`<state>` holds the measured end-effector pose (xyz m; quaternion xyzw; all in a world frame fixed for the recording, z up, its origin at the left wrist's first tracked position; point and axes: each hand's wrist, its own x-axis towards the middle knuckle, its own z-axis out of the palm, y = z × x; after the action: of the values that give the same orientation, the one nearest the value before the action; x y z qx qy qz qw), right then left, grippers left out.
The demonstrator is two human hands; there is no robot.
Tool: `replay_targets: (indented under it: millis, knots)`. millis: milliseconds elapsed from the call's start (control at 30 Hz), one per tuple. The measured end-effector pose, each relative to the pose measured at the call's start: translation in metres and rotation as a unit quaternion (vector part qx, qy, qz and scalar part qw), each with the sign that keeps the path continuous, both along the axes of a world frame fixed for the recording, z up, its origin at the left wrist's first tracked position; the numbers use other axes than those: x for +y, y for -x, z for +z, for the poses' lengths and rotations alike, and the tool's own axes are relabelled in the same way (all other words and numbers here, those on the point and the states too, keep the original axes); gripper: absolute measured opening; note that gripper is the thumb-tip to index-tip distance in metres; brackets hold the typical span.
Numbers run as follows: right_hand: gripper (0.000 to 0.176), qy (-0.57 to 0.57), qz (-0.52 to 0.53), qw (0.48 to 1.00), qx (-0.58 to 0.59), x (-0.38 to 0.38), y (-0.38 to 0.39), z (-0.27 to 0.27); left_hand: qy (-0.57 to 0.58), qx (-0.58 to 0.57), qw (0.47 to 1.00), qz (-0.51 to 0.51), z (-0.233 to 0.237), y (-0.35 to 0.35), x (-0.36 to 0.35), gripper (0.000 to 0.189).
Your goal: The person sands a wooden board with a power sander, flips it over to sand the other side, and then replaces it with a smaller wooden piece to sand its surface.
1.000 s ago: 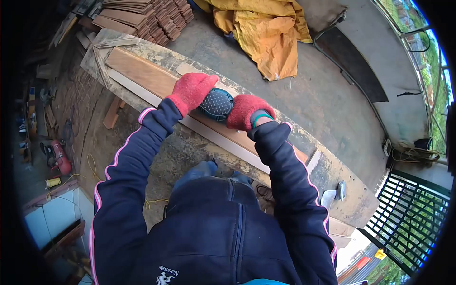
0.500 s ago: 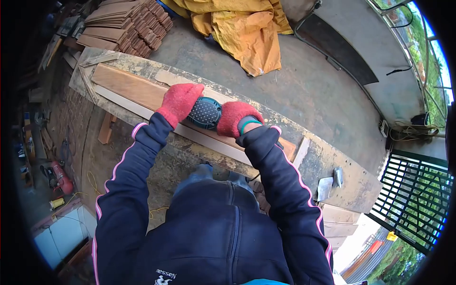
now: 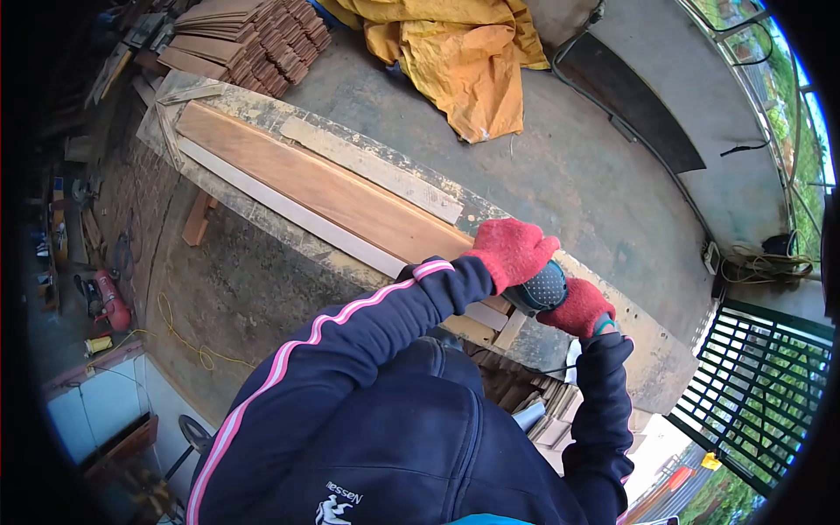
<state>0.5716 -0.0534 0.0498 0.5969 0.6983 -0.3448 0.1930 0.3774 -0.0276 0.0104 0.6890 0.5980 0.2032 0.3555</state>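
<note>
In red knitted gloves, my two hands are wrapped around a dark teal electric sander (image 3: 546, 290) with a dotted top. My left hand (image 3: 511, 253) grips its left side, and my right hand (image 3: 580, 308) closes on its right side. Under the sander lies the right end of a long brown wooden board (image 3: 324, 188); its contact face is hidden. A pale strip (image 3: 289, 206) runs along the board's near edge, and another pale strip (image 3: 372, 169) lies beyond it. All rest on a worn, paint-spotted bench (image 3: 652, 350).
Stacked brown wooden slats (image 3: 262, 44) stand beyond the bench's left end. An orange tarp (image 3: 468, 74) lies on the floor behind. A dark green metal grille (image 3: 761, 376) is at the right. On the left floor are a red tool (image 3: 112, 300) and a yellow cord (image 3: 203, 353).
Both hands and the sander have moved right along the board, from its middle to its right end. More of the board's left part shows. My body leans further right.
</note>
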Motion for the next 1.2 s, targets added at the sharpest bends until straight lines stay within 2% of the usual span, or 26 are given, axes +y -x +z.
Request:
replay_targets:
  millis: [167,333,400,633,733,933,1000,1100,1133,1200]
  knots:
    - [0.052,0.033,0.034,0.998,-0.043,-0.008,-0.026,0.008,0.004,-0.039,0.998,0.043,-0.002,-0.027,-0.031,0.048]
    - [0.046,0.030,0.041,0.998,-0.022,-0.030,0.010,0.011,0.003,-0.032,0.999,0.035,-0.004,0.007,-0.056,0.044]
    - [0.046,0.027,0.049,0.998,-0.026,-0.033,0.037,0.010,-0.028,-0.028,0.998,0.041,-0.006,0.032,-0.060,0.039]
    - [0.044,-0.004,0.074,0.997,-0.015,-0.010,0.160,0.011,-0.038,-0.014,0.997,0.063,0.000,0.156,-0.041,0.037]
    - [0.045,0.019,0.083,0.996,-0.023,0.009,0.222,0.008,-0.041,0.011,0.995,0.086,0.002,0.217,-0.032,0.035]
    - [0.034,-0.017,0.140,0.989,0.033,0.037,0.329,-0.001,-0.050,0.038,0.992,0.106,-0.003,0.334,-0.017,0.033]
    - [0.033,-0.022,0.142,0.988,0.056,0.042,0.357,-0.001,-0.120,0.083,0.987,0.071,-0.012,0.367,-0.011,0.033]
    - [0.033,-0.022,0.152,0.986,0.063,0.050,0.383,-0.008,-0.074,0.040,0.991,0.103,-0.004,0.392,-0.005,0.034]
    - [0.034,-0.021,0.160,0.985,0.060,0.051,0.384,-0.009,-0.122,0.065,0.987,0.076,-0.005,0.393,-0.006,0.035]
    - [0.034,-0.021,0.175,0.982,0.069,0.052,0.371,-0.012,-0.091,0.050,0.989,0.101,-0.006,0.382,-0.007,0.035]
